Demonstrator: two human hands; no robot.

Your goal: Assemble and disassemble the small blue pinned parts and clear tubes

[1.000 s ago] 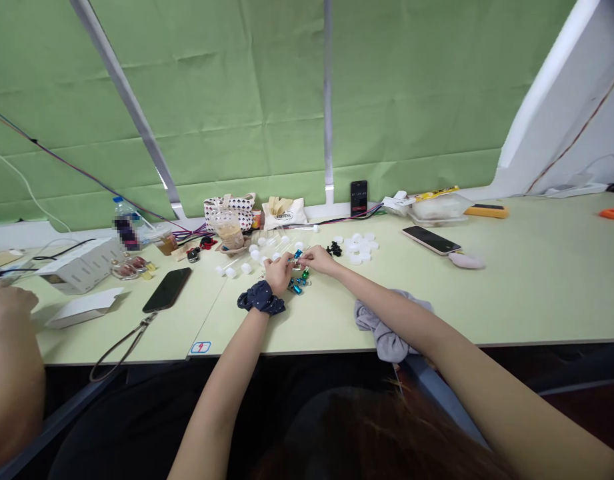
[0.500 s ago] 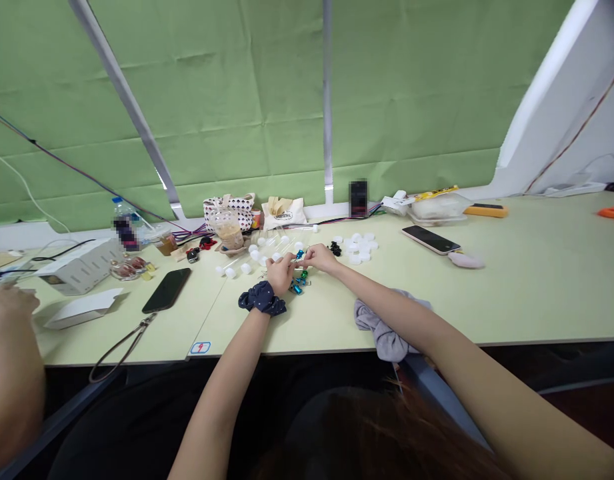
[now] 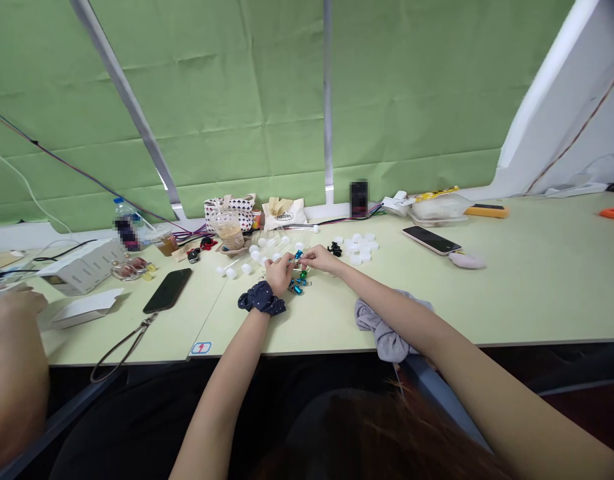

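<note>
My left hand (image 3: pixel 279 273), with a dark dotted scrunchie (image 3: pixel 262 298) at its wrist, pinches a small shiny blue metallic piece (image 3: pixel 299 254). My right hand (image 3: pixel 321 259) meets it from the right, its fingertips pressed together against the same spot; what exactly they grip is too small to make out. Just below the hands lies a little heap of shiny blue pieces (image 3: pixel 297 289) with a green one (image 3: pixel 303 274) among them. Behind and left of my hands are clear tubes with white caps (image 3: pixel 246 269). Loose white caps (image 3: pixel 357 248) and small black pieces (image 3: pixel 335 249) lie to the right.
A phone with a strap (image 3: pixel 167 291) lies left, another phone (image 3: pixel 431 240) right. A grey cloth (image 3: pixel 387 327) hangs over the front edge under my right forearm. A drink cup (image 3: pixel 230 235) stands behind the tubes. At far left, a co-worker's hand (image 3: pixel 17 307) is beside a white box (image 3: pixel 81 267).
My hands stay in nearly the same place, with slight finger movement around the blue piece. The co-worker's hand at far left has shifted a little.
</note>
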